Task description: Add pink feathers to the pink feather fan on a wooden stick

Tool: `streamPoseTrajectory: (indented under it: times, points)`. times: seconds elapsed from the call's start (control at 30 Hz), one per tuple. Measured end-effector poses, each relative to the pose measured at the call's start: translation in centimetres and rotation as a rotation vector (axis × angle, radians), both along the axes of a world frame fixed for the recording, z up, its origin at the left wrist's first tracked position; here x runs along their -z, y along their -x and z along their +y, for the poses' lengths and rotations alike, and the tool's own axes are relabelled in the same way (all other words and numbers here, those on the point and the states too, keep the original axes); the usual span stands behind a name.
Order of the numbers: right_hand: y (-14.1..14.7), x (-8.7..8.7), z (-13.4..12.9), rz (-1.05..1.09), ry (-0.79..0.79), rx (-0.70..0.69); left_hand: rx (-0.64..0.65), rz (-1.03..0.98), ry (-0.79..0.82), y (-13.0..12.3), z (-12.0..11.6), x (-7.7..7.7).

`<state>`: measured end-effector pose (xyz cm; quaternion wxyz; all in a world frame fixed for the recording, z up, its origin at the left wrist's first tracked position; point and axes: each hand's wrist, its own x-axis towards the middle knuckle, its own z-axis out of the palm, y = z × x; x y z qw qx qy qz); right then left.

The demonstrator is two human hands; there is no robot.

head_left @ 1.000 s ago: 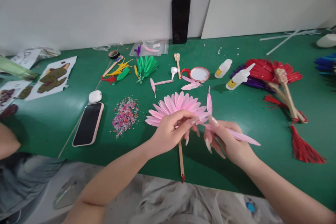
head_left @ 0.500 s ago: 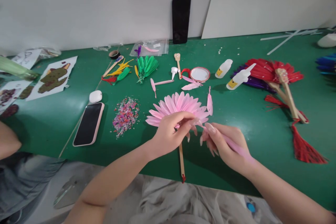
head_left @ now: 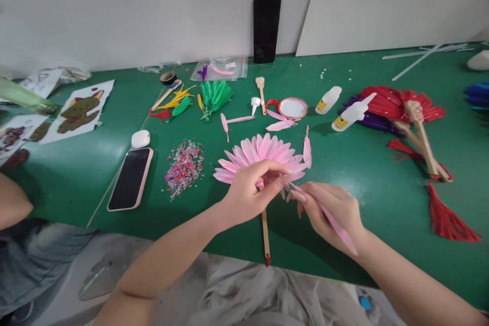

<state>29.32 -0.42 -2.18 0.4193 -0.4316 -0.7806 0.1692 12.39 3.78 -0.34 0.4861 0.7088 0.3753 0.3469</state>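
A fan of pink feathers (head_left: 263, 148) lies spread on the green table, its wooden handle (head_left: 265, 234) pointing toward me with a red bit at the end. My left hand (head_left: 254, 188) arches over the fan's lower right, thumb and fingers pinched at the thin end of a loose pink feather (head_left: 340, 229). That feather runs through the closed fingers of my right hand (head_left: 328, 209), its broad part lying back toward the wrist. The fan's centre is mostly hidden under my left hand. Another loose feather (head_left: 307, 147) rests at the fan's right edge.
Behind the fan are a round lid (head_left: 292, 108), glue bottles (head_left: 349, 114) and green feathers (head_left: 216, 97). Colourful chips (head_left: 184, 168) and a phone (head_left: 130, 179) lie left. Red feather fans (head_left: 405, 102) lie right; another phone (head_left: 266, 28) leans on the wall. Someone's arm (head_left: 13, 198) shows at far left.
My right hand has shifted slightly left and down, closer to my left hand. The feather in it now slants lower across the hand. The view has moved slightly.
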Motion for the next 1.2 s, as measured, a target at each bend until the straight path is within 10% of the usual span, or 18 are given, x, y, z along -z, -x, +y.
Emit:
streamPoseTrajectory:
  times: [1.2]
  points:
    - [0.19,0.01,0.33,-0.16,-0.224,0.0,0.049,0.034,0.026,0.09,-0.05,-0.31]
